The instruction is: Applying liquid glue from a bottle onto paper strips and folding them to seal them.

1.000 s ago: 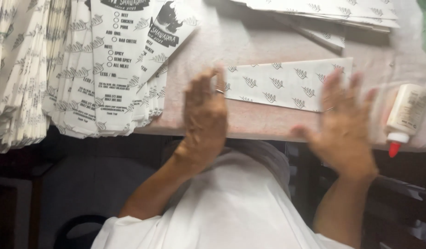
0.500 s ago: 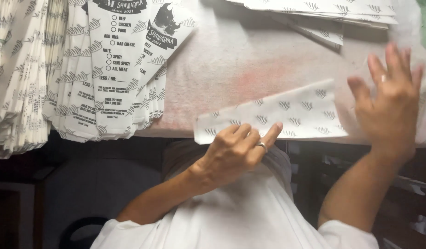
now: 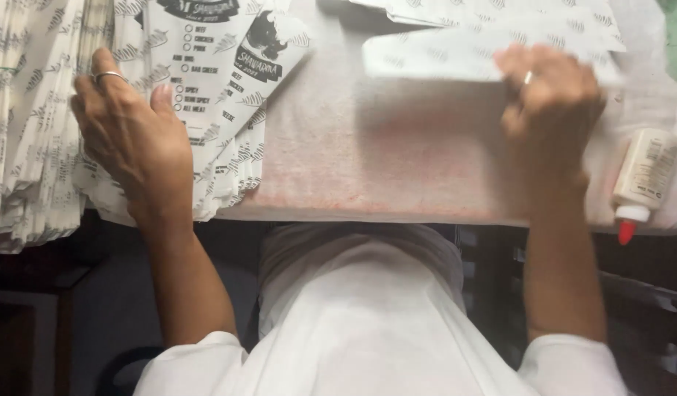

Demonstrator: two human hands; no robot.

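Note:
My right hand (image 3: 551,110) grips a folded white paper sleeve with a grey leaf print (image 3: 434,55) and holds it over the far right of the table, close to a pile of finished sleeves (image 3: 500,15). My left hand (image 3: 129,139) lies flat with fingers spread on a fanned stack of flat printed paper sheets (image 3: 221,81) at the left. A ring shows on each hand.
A worn pinkish-white work surface (image 3: 382,154) runs across the middle. A white glue bottle with a red tip (image 3: 643,180) lies near the right front edge. More stacked sheets (image 3: 27,125) overhang the left edge. My white shirt (image 3: 360,323) fills the foreground.
My right hand took the folded sleeve from the table's front middle and carried it up and back to the right. My left hand left the sleeve and swung left onto the stack of sheets.

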